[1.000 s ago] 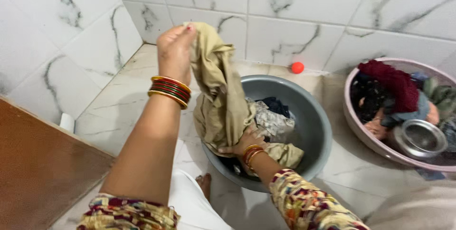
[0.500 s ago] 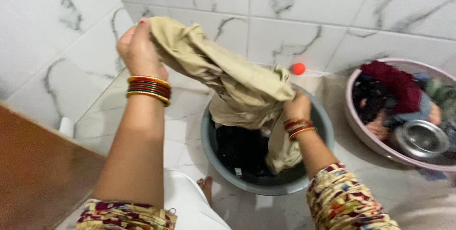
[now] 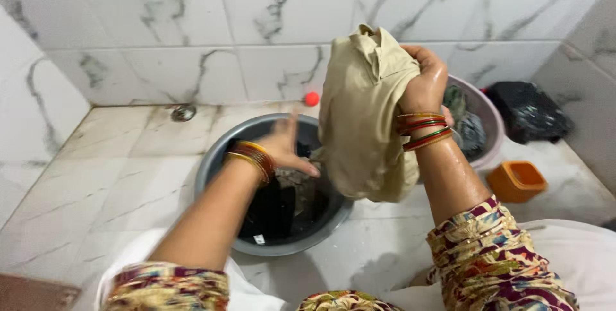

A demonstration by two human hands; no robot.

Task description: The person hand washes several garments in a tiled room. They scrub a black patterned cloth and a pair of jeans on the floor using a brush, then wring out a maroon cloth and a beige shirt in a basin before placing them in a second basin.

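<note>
My right hand (image 3: 425, 83) is raised and grips a wet beige garment (image 3: 362, 115), which hangs down over the right rim of a grey basin (image 3: 212, 160). My left hand (image 3: 287, 147) hovers over the basin with fingers spread, close to the lower edge of the garment and holding nothing. Dark and patterned clothes (image 3: 282, 198) lie inside the basin. Both wrists carry red, green and gold bangles.
A pink basin (image 3: 489, 121) with clothes stands behind my right arm. An orange square tub (image 3: 517, 181) sits on the floor to the right, a black bag (image 3: 529, 112) in the corner. A small red ball (image 3: 312, 98) and a floor drain (image 3: 183, 113) lie by the wall.
My left hand let go of the garment and dropped over the basin. My right hand lifted the garment up and to the right. The view turned toward the right.
</note>
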